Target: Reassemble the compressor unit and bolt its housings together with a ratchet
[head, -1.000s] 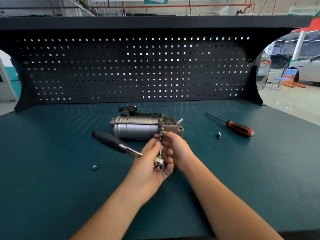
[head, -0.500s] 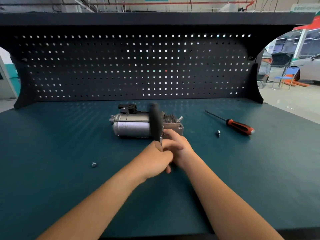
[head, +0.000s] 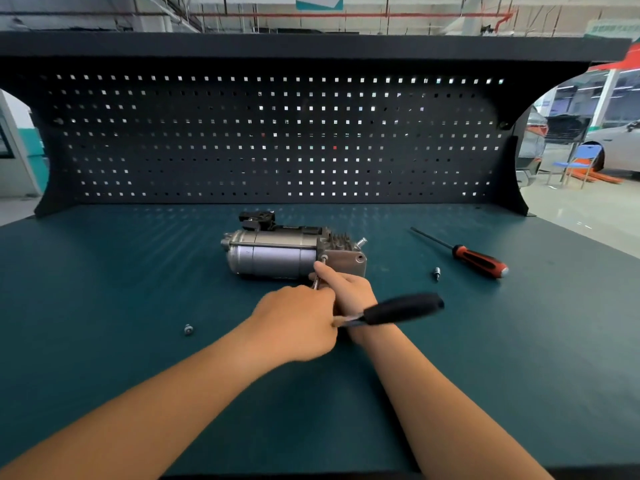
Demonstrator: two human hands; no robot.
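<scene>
Carries only blurred, unreadable lettering on the teal sign point(head: 319, 1) overhead. Faces a green bench point(head: 104, 306) backed by a pegboard point(head: 277, 140), with surface stretching wide either side of the forearms. Has the compressor point(head: 273, 254) lying mid-bench. Clenches the left hand point(head: 298, 320) round the ratchet point(head: 403, 309), handle pointing right. Curls the right hand point(head: 346, 285) round its shaft at the housing. Leaves the screwdriver point(head: 479, 259), socket bit point(head: 436, 273) and loose bolt point(head: 188, 329) apart.

Black-handled ratchet point(head: 401, 310) in left hand point(head: 298, 323)

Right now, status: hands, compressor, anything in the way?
Left hand grips ratchet head; right hand holds extension against compressor. Loose bolt lies left, apart.
</scene>
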